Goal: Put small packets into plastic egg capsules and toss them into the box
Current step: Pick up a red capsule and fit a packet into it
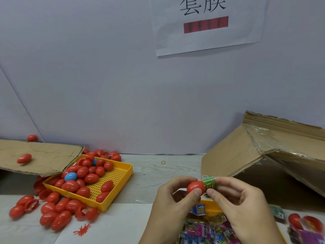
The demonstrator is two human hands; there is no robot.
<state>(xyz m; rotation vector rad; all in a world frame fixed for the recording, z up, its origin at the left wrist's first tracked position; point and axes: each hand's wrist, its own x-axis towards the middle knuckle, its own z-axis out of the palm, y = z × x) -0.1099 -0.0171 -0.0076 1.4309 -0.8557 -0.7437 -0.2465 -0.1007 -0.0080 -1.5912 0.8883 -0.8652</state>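
Observation:
My left hand [168, 199] holds a red capsule half [194, 186] between thumb and fingers above the table's front. My right hand [235, 203] pinches a rolled green packet [209, 183] with one end at the capsule's open mouth. Below my hands a yellow tray [209, 207] holds several loose packets [207, 229]. A large cardboard box [246, 152] lies tilted at the right.
A yellow tray [121, 175] at the left holds several red capsules [82, 176] and two blue ones [70, 176]. More red capsules [52, 212] lie on the table in front of it. A cardboard flap [44, 159] overhangs the tray. A red splat toy [82, 229] lies near the front edge. A rubber band [163, 162] lies mid-table.

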